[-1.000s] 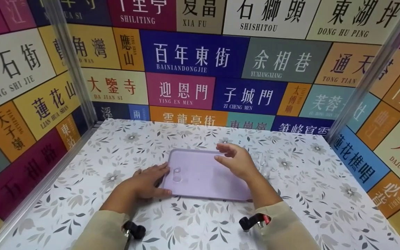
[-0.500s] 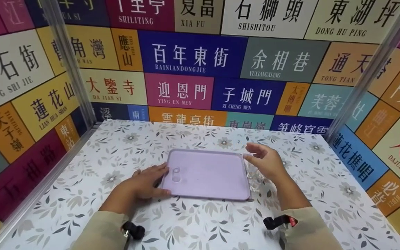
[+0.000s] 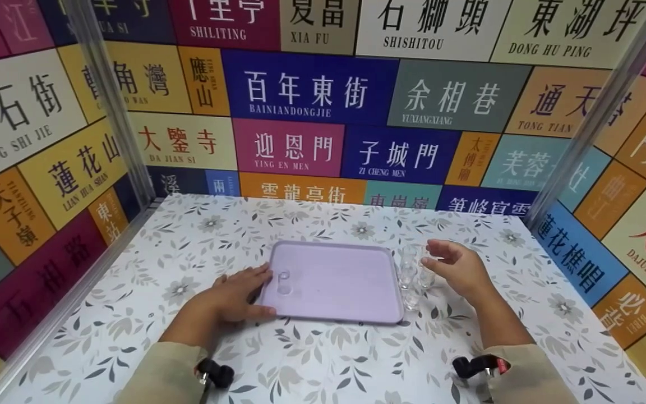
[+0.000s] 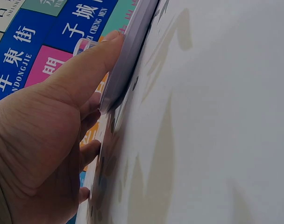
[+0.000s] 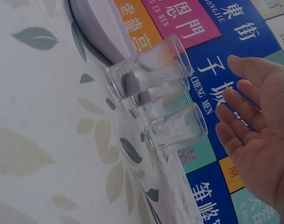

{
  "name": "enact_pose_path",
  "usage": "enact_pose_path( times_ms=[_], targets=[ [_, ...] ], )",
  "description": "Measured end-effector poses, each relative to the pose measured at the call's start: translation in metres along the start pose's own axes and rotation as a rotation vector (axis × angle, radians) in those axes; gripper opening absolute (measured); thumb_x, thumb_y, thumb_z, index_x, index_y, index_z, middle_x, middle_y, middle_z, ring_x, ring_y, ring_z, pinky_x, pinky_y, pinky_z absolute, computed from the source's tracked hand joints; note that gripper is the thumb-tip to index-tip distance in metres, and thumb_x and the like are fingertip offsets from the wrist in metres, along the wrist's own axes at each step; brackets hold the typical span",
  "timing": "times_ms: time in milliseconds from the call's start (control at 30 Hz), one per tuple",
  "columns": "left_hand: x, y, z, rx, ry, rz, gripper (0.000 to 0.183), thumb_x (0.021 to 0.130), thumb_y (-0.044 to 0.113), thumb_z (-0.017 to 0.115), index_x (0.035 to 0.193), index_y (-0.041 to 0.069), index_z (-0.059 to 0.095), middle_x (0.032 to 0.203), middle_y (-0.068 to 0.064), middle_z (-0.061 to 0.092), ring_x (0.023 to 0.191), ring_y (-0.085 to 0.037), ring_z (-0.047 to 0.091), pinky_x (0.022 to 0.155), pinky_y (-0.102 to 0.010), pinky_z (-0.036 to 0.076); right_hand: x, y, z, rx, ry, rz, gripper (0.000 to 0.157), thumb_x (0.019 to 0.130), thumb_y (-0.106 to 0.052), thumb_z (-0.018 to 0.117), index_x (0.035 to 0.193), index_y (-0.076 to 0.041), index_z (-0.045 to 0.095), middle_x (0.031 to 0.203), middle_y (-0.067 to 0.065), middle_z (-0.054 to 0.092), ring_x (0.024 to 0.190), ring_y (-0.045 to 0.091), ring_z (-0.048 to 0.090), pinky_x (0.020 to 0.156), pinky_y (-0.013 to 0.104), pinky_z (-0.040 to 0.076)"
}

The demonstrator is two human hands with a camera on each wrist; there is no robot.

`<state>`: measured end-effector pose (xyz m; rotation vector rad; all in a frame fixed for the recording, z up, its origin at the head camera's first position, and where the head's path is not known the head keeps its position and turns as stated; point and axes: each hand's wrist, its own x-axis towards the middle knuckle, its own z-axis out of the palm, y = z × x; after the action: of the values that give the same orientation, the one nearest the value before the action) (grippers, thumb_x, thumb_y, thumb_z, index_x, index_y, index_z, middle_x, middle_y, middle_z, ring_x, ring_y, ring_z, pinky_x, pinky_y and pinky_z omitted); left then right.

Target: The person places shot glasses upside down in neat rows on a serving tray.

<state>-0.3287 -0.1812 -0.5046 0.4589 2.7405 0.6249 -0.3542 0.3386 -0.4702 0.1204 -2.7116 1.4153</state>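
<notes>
A lilac tray [image 3: 334,283] lies flat on the floral tablecloth. One small clear shot glass [image 3: 284,282] stands on it near its left end. My left hand [image 3: 239,294] rests at the tray's left edge, fingers extended; in the left wrist view the straight thumb [image 4: 88,67] touches the rim. Several more clear shot glasses [image 3: 410,275] stand close together just right of the tray. Beside them is my right hand [image 3: 460,269], fingers loosely bent and holding nothing. In the right wrist view, a gap separates that hand [image 5: 263,121] from the nearest glass [image 5: 179,126].
The table's floral cloth [image 3: 312,359] spreads around the tray. Walls of coloured panels with printed characters [image 3: 312,84] enclose the back and both sides. Clear corner strips [image 3: 118,101] run up where the walls meet.
My right hand has moved right, from over the tray's right end to the far side of the glass group, which now shows more fully. The left hand and tray have stayed put.
</notes>
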Motion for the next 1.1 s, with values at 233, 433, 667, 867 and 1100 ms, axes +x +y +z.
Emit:
enact_pose_path(
  times_ms=[233, 433, 667, 867, 1100],
  targets=[
    [0.001, 0.001, -0.001, -0.010, -0.003, -0.010, 0.107, 0.082, 0.080, 0.074, 0.170, 0.040, 0.026, 0.180, 0.021, 0.011, 0.171, -0.026, 0.008, 0.134, -0.071, -0.001, 0.000, 0.011, -0.004, 0.061, -0.067, 0.037, 0.080, 0.090, -0.053, 0.084, 0.156, -0.015, 0.056, 0.156, 0.013, 0.061, 0.144, 0.033, 0.058, 0.102, 0.018, 0.053],
    [0.001, 0.000, 0.000, -0.014, -0.003, -0.007, 0.108, 0.083, 0.079, 0.074, 0.170, 0.039, 0.026, 0.181, 0.020, 0.011, 0.171, -0.029, 0.008, 0.134, -0.072, -0.002, 0.001, 0.023, -0.003, 0.091, -0.120, 0.051, 0.079, 0.093, -0.046, 0.084, 0.157, -0.010, 0.054, 0.158, 0.015, 0.060, 0.148, 0.035, 0.056, 0.099, 0.013, 0.050],
    [0.001, -0.001, 0.000, -0.012, 0.006, 0.011, 0.107, 0.083, 0.078, 0.074, 0.170, 0.036, 0.028, 0.181, 0.018, 0.012, 0.171, -0.030, 0.009, 0.133, -0.074, -0.001, 0.002, 0.035, -0.003, 0.092, -0.156, 0.056, 0.075, 0.094, -0.035, 0.085, 0.156, -0.005, 0.054, 0.153, 0.019, 0.063, 0.143, 0.036, 0.059, 0.094, 0.010, 0.052],
    [0.002, -0.002, 0.001, 0.022, 0.003, 0.023, 0.105, 0.086, 0.078, 0.072, 0.171, 0.036, 0.027, 0.181, 0.018, 0.012, 0.171, -0.028, 0.011, 0.133, -0.074, 0.003, 0.004, 0.045, -0.001, -0.017, -0.174, 0.093, 0.069, 0.091, -0.036, 0.088, 0.149, -0.008, 0.062, 0.141, 0.015, 0.071, 0.128, 0.025, 0.066, 0.099, 0.022, 0.050],
    [0.001, -0.001, 0.000, 0.021, 0.005, 0.025, 0.106, 0.086, 0.077, 0.073, 0.171, 0.034, 0.027, 0.181, 0.017, 0.012, 0.170, -0.029, 0.011, 0.132, -0.075, 0.002, 0.007, 0.052, 0.003, -0.144, -0.175, 0.078, 0.061, 0.091, -0.038, 0.087, 0.142, -0.011, 0.069, 0.115, 0.005, 0.077, 0.104, 0.015, 0.067, 0.091, 0.028, 0.052]
  ],
)
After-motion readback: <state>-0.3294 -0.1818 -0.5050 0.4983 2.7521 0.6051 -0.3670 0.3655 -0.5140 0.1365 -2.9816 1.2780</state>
